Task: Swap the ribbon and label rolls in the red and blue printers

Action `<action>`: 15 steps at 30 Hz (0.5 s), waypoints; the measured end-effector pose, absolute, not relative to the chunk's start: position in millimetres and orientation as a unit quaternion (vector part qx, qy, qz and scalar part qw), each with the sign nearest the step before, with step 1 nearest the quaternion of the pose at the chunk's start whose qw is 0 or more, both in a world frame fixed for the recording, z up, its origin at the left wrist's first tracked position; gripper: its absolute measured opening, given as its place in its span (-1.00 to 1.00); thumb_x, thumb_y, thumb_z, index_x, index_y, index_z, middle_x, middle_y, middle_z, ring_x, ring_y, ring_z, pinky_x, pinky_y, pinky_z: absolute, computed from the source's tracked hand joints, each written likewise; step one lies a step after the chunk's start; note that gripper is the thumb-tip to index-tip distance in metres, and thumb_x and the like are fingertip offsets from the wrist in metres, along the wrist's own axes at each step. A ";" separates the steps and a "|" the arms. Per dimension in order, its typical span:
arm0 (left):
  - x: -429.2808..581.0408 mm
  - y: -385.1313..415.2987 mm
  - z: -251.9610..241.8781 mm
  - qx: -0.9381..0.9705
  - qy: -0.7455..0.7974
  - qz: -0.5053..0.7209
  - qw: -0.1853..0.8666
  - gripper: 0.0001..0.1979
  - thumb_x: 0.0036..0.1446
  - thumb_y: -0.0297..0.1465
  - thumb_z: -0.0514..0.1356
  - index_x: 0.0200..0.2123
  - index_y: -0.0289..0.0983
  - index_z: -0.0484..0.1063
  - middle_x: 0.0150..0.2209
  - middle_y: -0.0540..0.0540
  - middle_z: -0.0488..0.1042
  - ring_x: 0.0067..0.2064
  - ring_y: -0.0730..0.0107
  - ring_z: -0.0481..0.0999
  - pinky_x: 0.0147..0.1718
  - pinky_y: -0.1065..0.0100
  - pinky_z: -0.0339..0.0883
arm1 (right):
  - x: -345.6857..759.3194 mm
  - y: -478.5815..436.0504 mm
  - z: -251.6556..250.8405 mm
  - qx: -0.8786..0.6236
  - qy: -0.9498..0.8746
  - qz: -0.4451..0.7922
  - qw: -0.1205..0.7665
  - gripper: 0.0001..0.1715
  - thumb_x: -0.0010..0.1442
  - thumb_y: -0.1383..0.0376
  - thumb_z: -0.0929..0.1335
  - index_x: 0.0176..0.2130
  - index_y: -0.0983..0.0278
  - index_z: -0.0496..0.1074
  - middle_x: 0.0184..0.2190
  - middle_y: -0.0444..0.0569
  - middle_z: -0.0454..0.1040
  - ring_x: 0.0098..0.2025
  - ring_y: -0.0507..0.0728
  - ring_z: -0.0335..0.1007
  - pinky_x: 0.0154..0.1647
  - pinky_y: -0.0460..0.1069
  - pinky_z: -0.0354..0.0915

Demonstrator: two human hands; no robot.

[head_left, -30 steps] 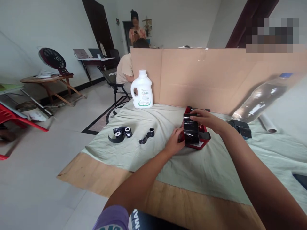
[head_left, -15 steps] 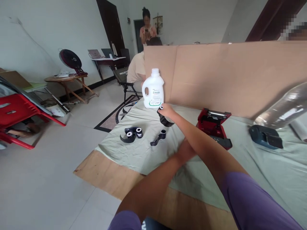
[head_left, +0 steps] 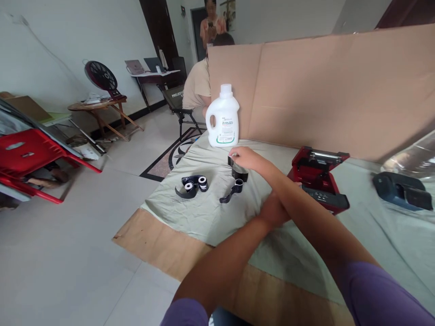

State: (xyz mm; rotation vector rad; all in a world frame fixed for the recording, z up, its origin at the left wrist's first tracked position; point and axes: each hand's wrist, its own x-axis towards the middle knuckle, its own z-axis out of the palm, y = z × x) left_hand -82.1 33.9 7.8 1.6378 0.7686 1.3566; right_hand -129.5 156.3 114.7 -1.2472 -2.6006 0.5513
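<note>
My right hand [head_left: 247,157] reaches across my left arm, its fingers closed on the end of a black ribbon roll [head_left: 239,174]. The loose black film of that roll curls down to the cloth. Just below lies a second black ribbon [head_left: 234,189] on a small spool. Two more white-cored ribbon rolls [head_left: 196,184] rest to the left with film trailing. My left hand [head_left: 274,209] is beside a red printer [head_left: 316,170] with its lid up; my right forearm hides its fingers. A white detergent bottle [head_left: 225,120] stands upright behind my right hand.
A tall cardboard panel [head_left: 326,86] borders the back of the cloth-covered board [head_left: 163,235]. At the right lie a dark blue device [head_left: 401,190] and a clear plastic-wrapped roll [head_left: 416,156]. Two people are beyond the panel. A red chair [head_left: 30,151] stands at the left.
The view has shifted, so things sit farther right. My right hand has lowered the ribbon roll toward the cloth, and its film hangs looser beside the second spool. My left hand stays by the printer.
</note>
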 end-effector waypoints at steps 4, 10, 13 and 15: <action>-81.9 36.8 5.6 0.690 0.320 0.540 0.360 -0.38 0.22 -0.47 0.21 0.33 -0.20 0.21 0.30 -0.19 0.31 0.30 0.03 0.31 0.33 0.09 0.13 | -100.1 113.9 107.3 -0.325 -0.925 0.195 -0.027 -0.59 0.11 0.43 0.34 -0.06 0.22 0.60 0.02 0.05 0.50 -0.13 0.18 0.47 -0.14 -0.04 0.31; -79.8 39.9 7.3 0.721 0.376 0.501 0.296 -0.38 0.16 -0.36 0.32 0.28 -0.17 0.29 0.22 -0.24 0.37 0.26 -0.03 0.32 0.30 0.04 0.16 | -79.1 93.7 69.9 -0.327 -0.939 0.103 -0.014 -0.66 0.14 0.42 0.33 -0.08 0.28 0.54 -0.04 0.15 0.49 -0.09 0.24 0.46 -0.19 -0.03 0.29; -80.3 39.5 8.1 0.732 0.393 0.478 0.284 -0.34 0.09 -0.32 0.36 0.26 -0.12 0.30 0.22 -0.22 0.36 0.25 -0.03 0.33 0.26 0.05 0.24 | -71.1 90.6 64.4 -0.333 -0.936 0.117 0.012 -0.58 0.14 0.47 0.31 -0.02 0.24 0.53 -0.08 0.09 0.54 -0.13 0.22 0.49 -0.22 -0.03 0.28; -79.5 40.6 5.8 0.741 0.399 0.470 0.265 -0.36 0.09 -0.33 0.35 0.25 -0.12 0.30 0.20 -0.21 0.38 0.25 -0.03 0.33 0.26 0.07 0.24 | -63.3 85.0 67.0 -0.330 -0.934 0.124 0.063 -0.48 0.17 0.48 0.30 0.09 0.18 0.49 -0.07 0.03 0.56 -0.13 0.20 0.50 -0.20 -0.03 0.29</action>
